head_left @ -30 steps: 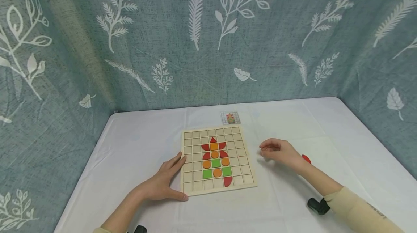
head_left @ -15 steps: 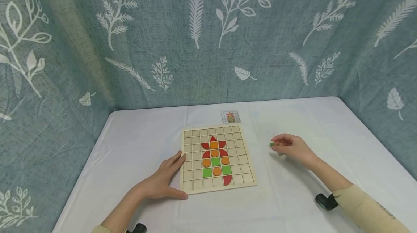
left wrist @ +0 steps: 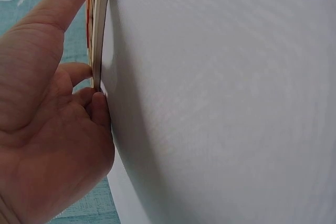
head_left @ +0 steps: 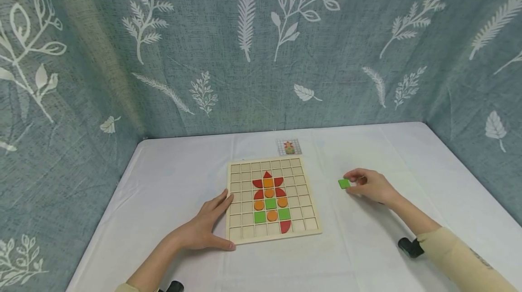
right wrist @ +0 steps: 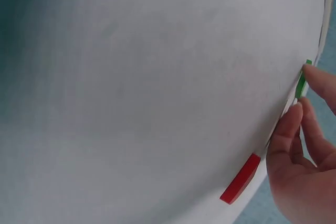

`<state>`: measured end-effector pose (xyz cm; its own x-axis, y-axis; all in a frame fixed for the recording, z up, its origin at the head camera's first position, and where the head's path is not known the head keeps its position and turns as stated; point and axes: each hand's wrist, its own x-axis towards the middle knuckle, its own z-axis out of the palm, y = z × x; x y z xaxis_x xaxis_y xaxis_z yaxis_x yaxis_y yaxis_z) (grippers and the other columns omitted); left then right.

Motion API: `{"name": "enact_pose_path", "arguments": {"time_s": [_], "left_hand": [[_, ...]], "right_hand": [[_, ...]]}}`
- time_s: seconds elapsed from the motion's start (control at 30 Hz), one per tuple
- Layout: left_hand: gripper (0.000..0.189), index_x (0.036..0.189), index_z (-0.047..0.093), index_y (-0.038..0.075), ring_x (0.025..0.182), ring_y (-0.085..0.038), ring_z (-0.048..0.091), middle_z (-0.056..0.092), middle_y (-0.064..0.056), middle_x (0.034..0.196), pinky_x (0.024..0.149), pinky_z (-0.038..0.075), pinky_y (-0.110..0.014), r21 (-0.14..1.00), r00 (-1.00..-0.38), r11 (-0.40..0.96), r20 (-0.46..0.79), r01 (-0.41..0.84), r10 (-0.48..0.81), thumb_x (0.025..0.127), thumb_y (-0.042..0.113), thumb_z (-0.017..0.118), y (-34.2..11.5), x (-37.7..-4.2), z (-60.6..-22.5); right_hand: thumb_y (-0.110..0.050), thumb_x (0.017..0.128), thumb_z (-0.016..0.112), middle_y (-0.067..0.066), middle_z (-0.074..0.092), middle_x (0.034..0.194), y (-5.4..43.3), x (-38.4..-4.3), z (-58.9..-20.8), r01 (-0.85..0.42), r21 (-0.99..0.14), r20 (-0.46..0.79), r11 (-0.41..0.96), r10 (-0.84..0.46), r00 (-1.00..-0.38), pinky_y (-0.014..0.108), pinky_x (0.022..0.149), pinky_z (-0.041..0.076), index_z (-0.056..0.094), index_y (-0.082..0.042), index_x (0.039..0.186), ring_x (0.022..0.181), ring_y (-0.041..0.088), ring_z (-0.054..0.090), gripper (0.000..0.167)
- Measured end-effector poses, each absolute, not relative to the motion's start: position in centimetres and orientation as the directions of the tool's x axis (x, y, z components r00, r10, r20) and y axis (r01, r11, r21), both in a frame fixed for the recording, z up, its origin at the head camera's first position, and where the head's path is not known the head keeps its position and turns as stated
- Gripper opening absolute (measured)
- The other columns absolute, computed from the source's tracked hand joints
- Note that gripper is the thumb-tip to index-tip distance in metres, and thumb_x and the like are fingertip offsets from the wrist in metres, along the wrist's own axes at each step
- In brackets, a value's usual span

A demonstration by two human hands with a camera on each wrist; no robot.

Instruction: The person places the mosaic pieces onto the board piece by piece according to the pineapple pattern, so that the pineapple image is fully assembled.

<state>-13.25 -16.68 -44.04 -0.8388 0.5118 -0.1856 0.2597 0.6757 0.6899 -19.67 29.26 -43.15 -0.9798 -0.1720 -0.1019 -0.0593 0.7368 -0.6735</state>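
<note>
A square wooden grid board (head_left: 240,174) lies in the middle of the table in the head view. Red, orange and green tiles form a figure in its cells, among them a red quarter-round tile (head_left: 285,226) near the bottom row. My left hand (head_left: 204,228) rests along the board's left edge, fingers spread and thumb by the near corner. To the right of the board, my right hand (head_left: 371,186) pinches a green square tile (head_left: 344,184) between thumb and fingers, low over the cloth. The right wrist view shows a red piece (right wrist: 241,179) near that hand's lower fingers.
A small picture card (head_left: 289,147) with a coloured figure on a grid lies just beyond the board. White cloth (head_left: 179,165) covers the table. A leaf-patterned curtain (head_left: 244,97) rises behind and at both sides. Black wrist devices (head_left: 410,247) show under the forearms.
My right hand has moved a little to the right. The green square tile has come into sight in its fingers and now shows its flat face. The left hand and the board have stayed put.
</note>
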Motion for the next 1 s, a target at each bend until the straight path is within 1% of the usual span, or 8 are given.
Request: {"name": "enact_pose_path", "arguments": {"time_s": [0.1, 0.23, 0.33, 0.57, 0.8, 0.93, 1.0], "left_hand": [[0.118, 0.156, 0.019, 0.007, 0.144, -0.038, 0.012, 0.004, -0.013, 0.163, 0.108, 0.023, -0.063, 0.69, -0.841, 0.677, -0.186, 0.258, 0.509, 0.068, 0.052, 0.084, -16.7, -13.2, -44.0], [0.118, 0.156, 0.019, 0.007, 0.144, -0.039, 0.012, 0.004, -0.013, 0.163, 0.108, 0.023, -0.063, 0.693, -0.842, 0.674, -0.183, 0.255, 0.507, 0.068, 0.051, 0.084, -16.7, -13.2, -44.0], [0.118, 0.156, 0.019, 0.007, 0.144, -0.039, 0.012, 0.004, -0.013, 0.163, 0.108, 0.022, -0.063, 0.695, -0.842, 0.673, -0.185, 0.253, 0.507, 0.068, 0.051, 0.084, -16.6, -13.2, -44.0], [0.117, 0.156, 0.019, 0.007, 0.144, -0.038, 0.012, 0.005, -0.013, 0.163, 0.108, 0.023, -0.063, 0.694, -0.84, 0.672, -0.182, 0.258, 0.51, 0.069, 0.051, 0.084, -16.6, -13.1, -44.1], [0.117, 0.156, 0.02, 0.006, 0.144, -0.039, 0.012, 0.005, -0.014, 0.162, 0.108, 0.023, -0.062, 0.695, -0.84, 0.668, -0.173, 0.267, 0.515, 0.069, 0.05, 0.084, -16.6, -13.0, -44.1], [0.117, 0.156, 0.019, 0.005, 0.144, -0.039, 0.012, 0.005, -0.014, 0.162, 0.109, 0.023, -0.062, 0.693, -0.839, 0.67, -0.174, 0.268, 0.515, 0.069, 0.05, 0.084, -16.6, -13.1, -44.2], [0.117, 0.156, 0.02, 0.005, 0.144, -0.039, 0.012, 0.005, -0.015, 0.162, 0.108, 0.023, -0.062, 0.693, -0.84, 0.669, -0.173, 0.268, 0.515, 0.069, 0.05, 0.085, -16.6, -13.1, -44.3]], "right_hand": [[-0.018, 0.084, 0.076, 0.006, 0.059, 0.094, 29.4, -19.9, -43.3, -0.062, -0.671, -0.106, 0.738, -0.18, -0.978, 0.03, 0.065, 0.042, 0.067, -0.001, 0.114, 0.081, 0.021, 0.049, 0.036], [-0.02, 0.084, 0.077, 0.004, 0.059, 0.088, 29.5, -20.1, -43.3, -0.059, -0.665, -0.103, 0.745, -0.169, -0.98, 0.029, 0.063, 0.041, 0.068, -0.001, 0.11, 0.077, 0.02, 0.048, 0.033], [-0.022, 0.083, 0.078, 0.003, 0.06, 0.085, 29.4, -20.0, -43.3, -0.053, -0.664, -0.098, 0.746, -0.157, -0.983, 0.028, 0.062, 0.042, 0.069, -0.001, 0.107, 0.076, 0.019, 0.05, 0.033], [-0.026, 0.082, 0.079, 0.004, 0.065, 0.088, 28.1, -19.4, -43.2, -0.012, -0.753, -0.128, 0.657, -0.165, -0.978, 0.025, 0.063, 0.049, 0.069, 0.0, 0.109, 0.077, 0.016, 0.057, 0.039], [-0.027, 0.081, 0.08, 0.004, 0.067, 0.093, 25.3, -18.7, -43.2, 0.046, -0.827, -0.188, 0.56, -0.2, -0.962, 0.027, 0.067, 0.051, 0.068, -0.002, 0.112, 0.08, 0.016, 0.061, 0.041], [-0.026, 0.081, 0.081, 0.004, 0.068, 0.092, 23.4, -18.1, -43.2, 0.053, -0.854, -0.205, 0.517, -0.241, -0.949, 0.028, 0.068, 0.051, 0.068, -0.002, 0.111, 0.08, 0.016, 0.062, 0.04], [-0.026, 0.08, 0.081, 0.003, 0.068, 0.09, 22.4, -17.8, -43.2, 0.035, -0.857, -0.197, 0.513, -0.263, -0.944, 0.027, 0.068, 0.051, 0.068, -0.003, 0.109, 0.079, 0.016, 0.062, 0.039]]}}
